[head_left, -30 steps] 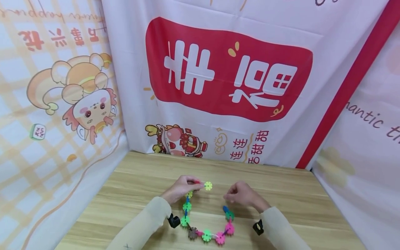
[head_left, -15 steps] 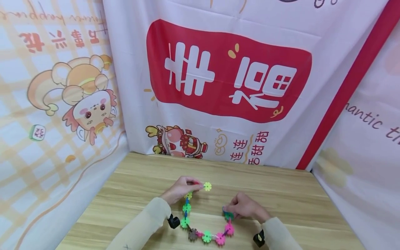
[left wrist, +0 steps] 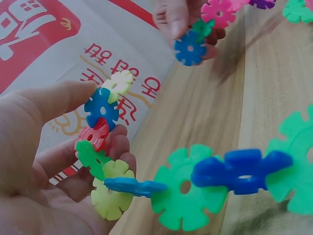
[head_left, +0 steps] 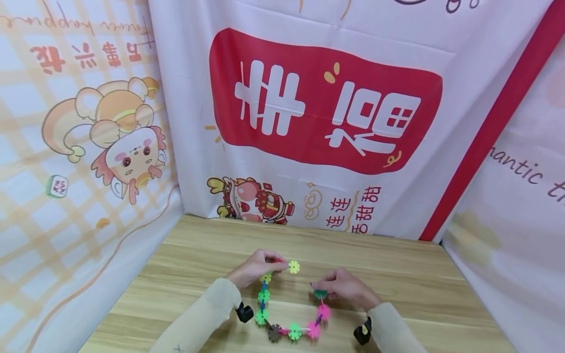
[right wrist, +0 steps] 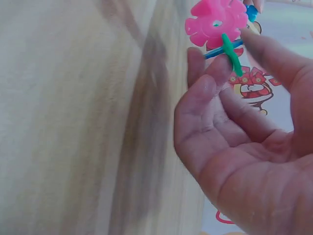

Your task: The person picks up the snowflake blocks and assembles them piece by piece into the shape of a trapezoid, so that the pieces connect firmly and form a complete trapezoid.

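A chain of notched plastic snowflake discs curves in a U between the two hands. My left hand pinches one end of it. In the left wrist view the thumb and fingers hold a blue disc, beyond which a pale yellow disc sticks out. Red and green discs lie along the curled fingers. My right hand pinches the other end, where a blue disc joins a green disc. A pink disc follows there. A gap separates the chain's two ends.
The wood-grain table lies under both hands. A white printed cloth with a red panel hangs at its back edge. More printed cloths stand along the left and right sides.
My right hand has come down onto the chain's right end and taken hold of its blue disc, then shifted it slightly up and left. My left hand has stayed nearly still.
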`<action>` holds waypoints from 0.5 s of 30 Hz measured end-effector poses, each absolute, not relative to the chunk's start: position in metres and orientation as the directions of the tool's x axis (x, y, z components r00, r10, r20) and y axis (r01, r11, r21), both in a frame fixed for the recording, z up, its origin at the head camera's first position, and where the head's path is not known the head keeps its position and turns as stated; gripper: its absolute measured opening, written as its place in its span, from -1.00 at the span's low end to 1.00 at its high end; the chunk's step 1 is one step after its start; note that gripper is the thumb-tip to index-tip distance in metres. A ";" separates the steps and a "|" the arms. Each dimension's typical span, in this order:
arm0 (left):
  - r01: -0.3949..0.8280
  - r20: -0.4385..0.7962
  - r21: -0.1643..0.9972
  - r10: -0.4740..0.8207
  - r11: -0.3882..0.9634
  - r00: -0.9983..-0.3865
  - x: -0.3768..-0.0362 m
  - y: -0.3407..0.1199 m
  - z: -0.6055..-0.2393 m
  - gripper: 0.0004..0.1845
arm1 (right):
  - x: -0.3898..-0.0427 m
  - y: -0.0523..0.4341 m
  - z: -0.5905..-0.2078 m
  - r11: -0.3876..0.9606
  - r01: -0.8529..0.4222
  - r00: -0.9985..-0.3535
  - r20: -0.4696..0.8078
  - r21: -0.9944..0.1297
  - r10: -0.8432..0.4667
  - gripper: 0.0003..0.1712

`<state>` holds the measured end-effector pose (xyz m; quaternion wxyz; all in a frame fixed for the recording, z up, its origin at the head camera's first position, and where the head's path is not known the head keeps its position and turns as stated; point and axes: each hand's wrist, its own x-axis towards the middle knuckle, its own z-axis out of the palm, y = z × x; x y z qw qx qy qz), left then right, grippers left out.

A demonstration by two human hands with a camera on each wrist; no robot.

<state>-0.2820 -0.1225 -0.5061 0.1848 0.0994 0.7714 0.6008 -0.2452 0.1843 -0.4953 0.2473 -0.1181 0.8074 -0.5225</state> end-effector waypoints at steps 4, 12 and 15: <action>-0.048 -0.158 0.963 0.408 0.266 -0.899 -0.280 -0.123 -0.501 -0.64 | -0.251 0.183 -0.490 0.426 0.004 -0.849 -0.228 -0.905 -0.477 -0.54; -0.015 -0.159 0.952 0.449 0.307 -0.879 -0.276 -0.124 -0.490 -0.62 | -0.256 0.175 -0.479 0.421 -0.044 -0.847 -0.190 -0.906 -0.497 -0.52; 0.011 -0.143 0.950 0.467 0.312 -0.873 -0.275 -0.124 -0.487 -0.63 | -0.256 0.173 -0.478 0.406 -0.048 -0.844 -0.180 -0.913 -0.505 -0.53</action>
